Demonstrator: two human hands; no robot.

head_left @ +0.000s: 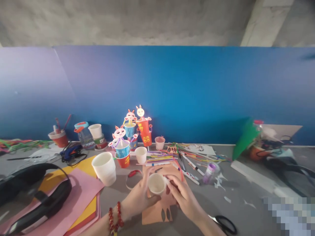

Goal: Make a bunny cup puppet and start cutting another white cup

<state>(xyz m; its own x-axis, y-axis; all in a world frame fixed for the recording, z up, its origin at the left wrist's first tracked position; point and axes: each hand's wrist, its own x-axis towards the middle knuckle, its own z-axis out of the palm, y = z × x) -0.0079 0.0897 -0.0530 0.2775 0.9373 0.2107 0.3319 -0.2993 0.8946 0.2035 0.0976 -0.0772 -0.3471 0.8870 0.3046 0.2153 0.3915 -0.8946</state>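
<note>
In front of me my left hand [142,193] is wrapped round a white paper cup [157,183], its mouth tilted toward me. My right hand [180,196] touches the cup's right rim, thumb and fingertips pinched close together there; whether anything small sits between them I cannot make out. Beneath both hands lies a sheet of orange-pink paper [154,214] with leaf-shaped holes cut in it. A pair of black-handled scissors [225,224] rests by my right forearm, which partly covers the blades.
Decorated cups with rabbit faces [122,148] stand behind, beside a stack of white cups [104,168]. Headphones [49,203] lie over coloured paper [86,186] at left. Markers [193,165], a purple-capped bottle [209,173] and paper scraps [219,182] are at right.
</note>
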